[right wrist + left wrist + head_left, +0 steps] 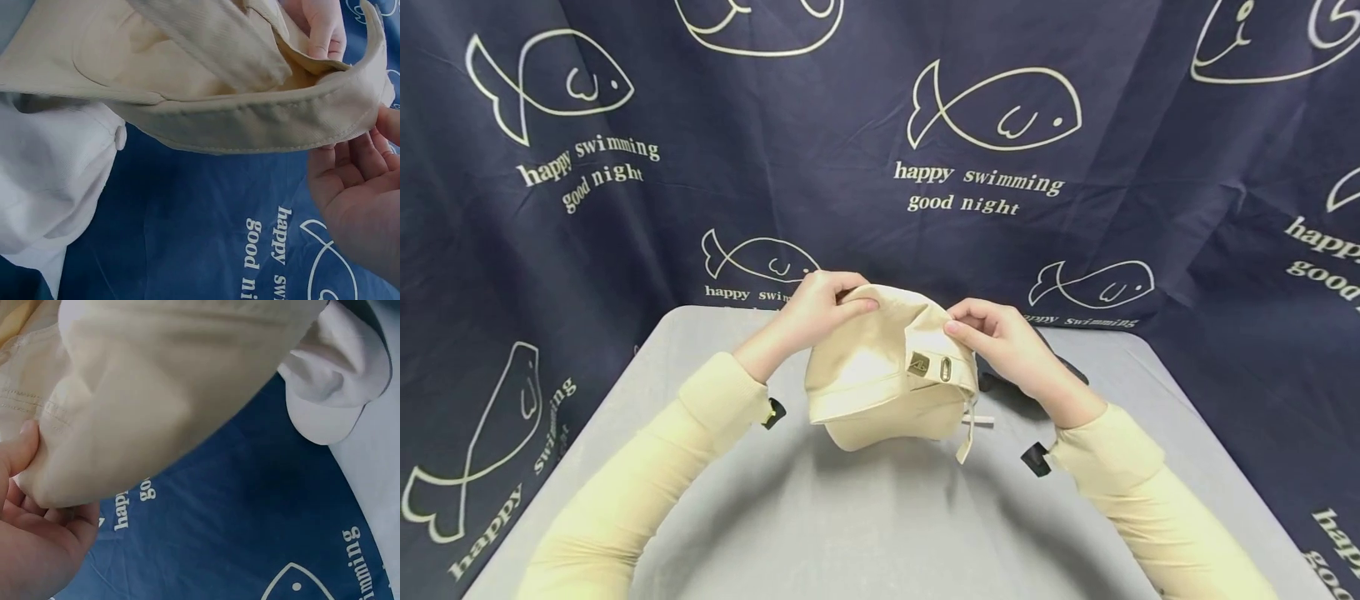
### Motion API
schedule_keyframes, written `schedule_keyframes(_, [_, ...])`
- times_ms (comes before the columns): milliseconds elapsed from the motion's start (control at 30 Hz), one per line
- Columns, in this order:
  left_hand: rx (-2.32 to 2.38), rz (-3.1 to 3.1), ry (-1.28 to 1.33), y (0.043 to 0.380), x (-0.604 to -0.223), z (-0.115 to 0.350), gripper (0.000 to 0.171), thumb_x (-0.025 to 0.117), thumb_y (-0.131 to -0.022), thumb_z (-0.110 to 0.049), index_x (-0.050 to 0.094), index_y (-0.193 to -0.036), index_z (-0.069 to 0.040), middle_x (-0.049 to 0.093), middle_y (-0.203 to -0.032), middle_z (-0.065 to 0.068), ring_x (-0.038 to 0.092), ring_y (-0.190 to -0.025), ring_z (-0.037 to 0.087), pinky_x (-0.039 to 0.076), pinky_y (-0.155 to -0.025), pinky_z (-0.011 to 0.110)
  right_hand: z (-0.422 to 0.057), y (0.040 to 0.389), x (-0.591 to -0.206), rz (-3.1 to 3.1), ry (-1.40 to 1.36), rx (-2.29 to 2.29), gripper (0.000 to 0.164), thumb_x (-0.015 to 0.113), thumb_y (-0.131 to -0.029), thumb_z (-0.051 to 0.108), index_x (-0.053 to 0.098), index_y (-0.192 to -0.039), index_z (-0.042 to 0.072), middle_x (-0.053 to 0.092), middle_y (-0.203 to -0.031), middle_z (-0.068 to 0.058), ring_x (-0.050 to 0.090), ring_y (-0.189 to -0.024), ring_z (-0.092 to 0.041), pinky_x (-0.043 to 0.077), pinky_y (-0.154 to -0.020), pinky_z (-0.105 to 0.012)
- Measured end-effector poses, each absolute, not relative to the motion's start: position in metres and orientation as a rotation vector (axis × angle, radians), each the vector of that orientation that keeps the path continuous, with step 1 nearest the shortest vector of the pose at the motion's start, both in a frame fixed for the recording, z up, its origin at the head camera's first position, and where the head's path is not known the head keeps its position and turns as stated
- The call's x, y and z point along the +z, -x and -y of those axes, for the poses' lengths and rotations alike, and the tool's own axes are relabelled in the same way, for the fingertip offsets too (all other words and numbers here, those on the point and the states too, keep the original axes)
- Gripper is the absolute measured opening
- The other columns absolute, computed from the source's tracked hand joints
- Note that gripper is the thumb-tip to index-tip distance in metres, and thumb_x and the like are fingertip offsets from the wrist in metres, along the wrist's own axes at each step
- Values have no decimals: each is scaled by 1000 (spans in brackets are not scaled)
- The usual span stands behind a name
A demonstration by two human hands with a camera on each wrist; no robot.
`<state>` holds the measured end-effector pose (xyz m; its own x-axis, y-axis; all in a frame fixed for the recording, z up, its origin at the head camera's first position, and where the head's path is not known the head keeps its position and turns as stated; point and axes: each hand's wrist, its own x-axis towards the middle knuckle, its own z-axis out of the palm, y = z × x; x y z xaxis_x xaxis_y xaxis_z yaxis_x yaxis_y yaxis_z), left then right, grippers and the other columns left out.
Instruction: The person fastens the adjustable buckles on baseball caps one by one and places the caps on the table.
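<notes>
A cream cap [865, 358] is held up over the grey table between both hands. My left hand [808, 315] pinches its upper left edge, thumb on the near side. At the upper right edge, my right hand [1011, 350] grips the fabric between thumb and fingers. A small metallic badge [918, 363] and an oval slot sit on the cap's band, and a thin strap [967, 442] dangles below. In the right wrist view, the cap's hollow inside and stitched band [250, 122] show. The left wrist view shows my left thumb on the fabric, with fingers curled beneath.
A whitish cap [340, 369] lies on the table edge side in the wrist views. Behind my right forearm is a dark object [1018, 396], partly hidden. A navy curtain [850, 167] with fish prints surrounds the grey table [850, 533].
</notes>
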<state>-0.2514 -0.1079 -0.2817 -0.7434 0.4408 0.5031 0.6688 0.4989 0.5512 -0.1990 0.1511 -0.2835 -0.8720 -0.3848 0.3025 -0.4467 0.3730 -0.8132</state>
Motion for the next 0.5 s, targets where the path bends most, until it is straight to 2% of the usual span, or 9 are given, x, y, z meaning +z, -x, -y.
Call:
schedule_keyframes(267, [-1155,2398,848,251,-286,107,16,68,-76,-33,68,-84,-19,62,-73,-8,50,-63,7,41,-57,21,-151,201,-288,2511,-777,1612,17,58,-86,26,61,-92,10,61,-73,0,54,-64,-7,47,-55,-23])
schedule_keyframes(500, [-1196,2336,806,240,-281,111,18,68,-77,-28,66,-92,-17,62,-81,-6,55,-73,6,48,-65,23,-150,201,-288,2505,-743,1631,18,58,-86,27,61,-92,10,60,-70,1,53,-61,-6,46,-52,-23])
